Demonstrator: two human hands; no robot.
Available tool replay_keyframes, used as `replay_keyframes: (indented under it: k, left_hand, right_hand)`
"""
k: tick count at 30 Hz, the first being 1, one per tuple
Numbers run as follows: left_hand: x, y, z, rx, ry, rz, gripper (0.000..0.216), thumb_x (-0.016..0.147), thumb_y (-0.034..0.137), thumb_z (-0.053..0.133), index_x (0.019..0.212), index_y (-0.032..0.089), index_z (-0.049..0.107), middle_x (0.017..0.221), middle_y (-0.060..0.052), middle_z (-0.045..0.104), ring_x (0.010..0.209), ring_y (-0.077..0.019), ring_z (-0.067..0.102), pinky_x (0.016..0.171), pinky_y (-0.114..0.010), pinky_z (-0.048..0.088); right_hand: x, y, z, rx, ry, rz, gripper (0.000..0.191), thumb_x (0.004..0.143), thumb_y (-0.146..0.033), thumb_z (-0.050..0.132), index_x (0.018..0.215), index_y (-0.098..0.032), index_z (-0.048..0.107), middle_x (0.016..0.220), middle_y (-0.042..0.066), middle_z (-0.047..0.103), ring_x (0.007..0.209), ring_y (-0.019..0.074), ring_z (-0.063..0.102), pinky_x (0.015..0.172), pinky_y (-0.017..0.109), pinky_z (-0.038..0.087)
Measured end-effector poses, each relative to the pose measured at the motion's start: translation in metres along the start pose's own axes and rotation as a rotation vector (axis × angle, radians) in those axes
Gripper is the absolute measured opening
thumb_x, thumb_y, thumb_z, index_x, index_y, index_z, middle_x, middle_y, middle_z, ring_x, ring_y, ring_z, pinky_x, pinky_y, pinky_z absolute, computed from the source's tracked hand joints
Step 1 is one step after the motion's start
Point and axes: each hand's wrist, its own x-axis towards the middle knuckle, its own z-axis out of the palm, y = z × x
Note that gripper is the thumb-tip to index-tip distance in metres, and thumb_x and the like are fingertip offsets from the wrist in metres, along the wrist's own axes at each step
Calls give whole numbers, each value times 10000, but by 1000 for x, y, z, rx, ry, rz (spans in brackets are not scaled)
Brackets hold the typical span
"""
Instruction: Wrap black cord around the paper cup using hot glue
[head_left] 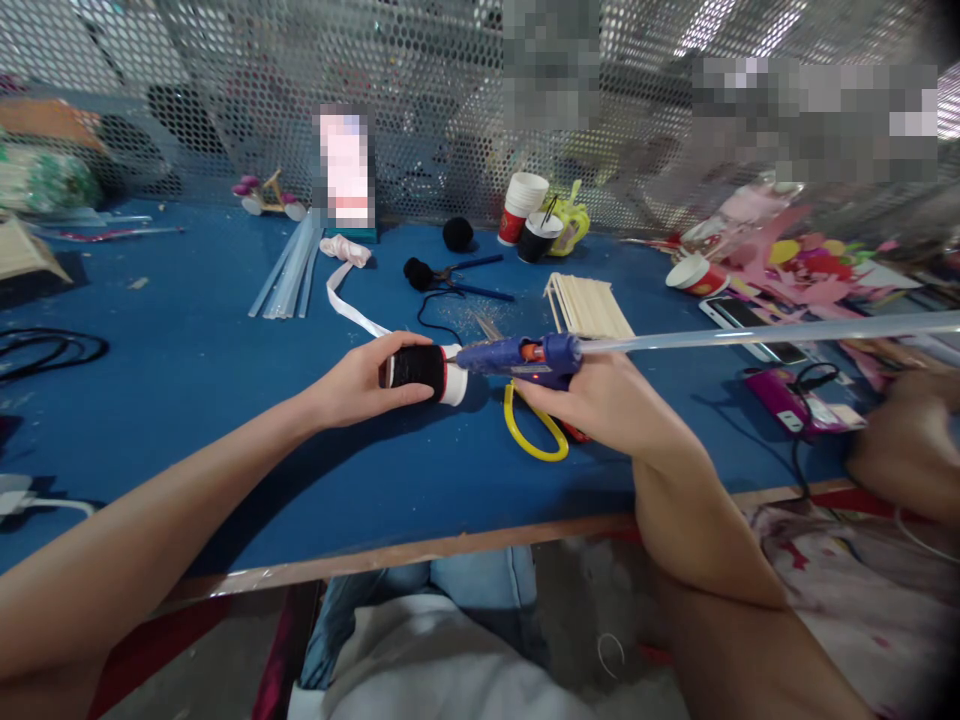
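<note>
My left hand [356, 385] wraps round a white paper cup [455, 388] lying on its side. Black yarn [420, 372] covers most of the cup, and a thin red band shows at the yarn's edge. A blue hot glue gun [551, 362] is gripped in my right hand [611, 402], its nozzle at the cup near that edge; whether it touches, I cannot tell. A long clear glue stick [750, 334] sticks out of the gun's back to the right. Below the gun lie scissors with a yellow handle [551, 453], partly hidden.
On the blue table [225, 430] are clear glue sticks [285, 275], a white ribbon [349, 310], pliers [472, 270], black yarn balls [457, 234], paper cups [525, 190], a wooden stick piece [592, 305] and a phone [757, 330]. Another person's arm [911, 445] rests at right.
</note>
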Motion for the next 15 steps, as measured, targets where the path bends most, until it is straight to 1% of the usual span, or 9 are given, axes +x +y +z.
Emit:
replay_keyframes:
  k: [4, 8, 11, 15]
  left_hand:
    - [-1, 1, 1, 30, 16, 38, 546, 740, 429, 604, 1214, 198, 464, 1144, -75, 576, 974, -208, 575, 831, -321, 470]
    - [-1, 2, 1, 72, 23, 68, 556, 732, 427, 615, 1216, 196, 466, 1167, -80, 562, 1009, -216, 566, 859, -325, 462]
    - [-1, 2, 0, 92, 18, 73, 556, 735, 427, 612, 1219, 197, 466, 1178, -83, 562, 1027, -223, 560, 879, -338, 454]
    - [-1, 4, -1, 117, 17, 74, 553, 735, 424, 611, 1219, 199, 467, 1194, -87, 558, 1042, -231, 552, 889, -355, 450]
  right_hand:
    - [2, 2, 1, -5, -9, -6, 347, 750, -300, 560, 487, -216, 351, 426, -23, 393, 456, 124, 398, 470, 291, 272]
    - [3, 2, 1, -2, 0, 2, 336, 753, -285, 555, 500, -213, 347, 421, -38, 368, 446, 113, 379, 475, 281, 269]
    - [1, 2, -1, 4, -11, 7, 346, 748, -280, 557, 502, -210, 325, 416, -50, 341, 425, 98, 349, 465, 275, 258]
    - [-1, 2, -4, 3, -41, -21, 351, 742, -292, 561, 500, -207, 321, 425, -50, 347, 425, 93, 338, 461, 275, 250]
